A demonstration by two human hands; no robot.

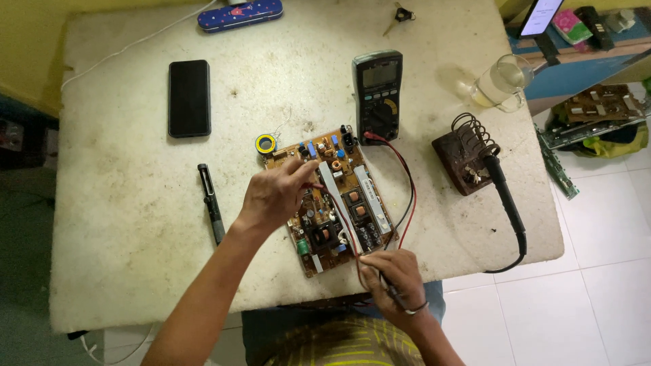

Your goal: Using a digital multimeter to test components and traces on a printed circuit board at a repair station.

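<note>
- Now our left hand pinches a red probe over the brown circuit board at the middle of the rough white counter.
- Right hand — fingers closed on a black probe at the board's near edge; a dark multimeter lies behind.

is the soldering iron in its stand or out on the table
In its stand: the soldering iron has its tip end tucked into the coil holder of the stand, with its handle slanting toward the table edge.

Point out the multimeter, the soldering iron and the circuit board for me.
multimeter (377,95), head view, on its dark body below the screen.
soldering iron (507,200), head view, on the black handle angled out of its stand.
circuit board (363,203), head view, on the right part, clear of the hands.
</note>
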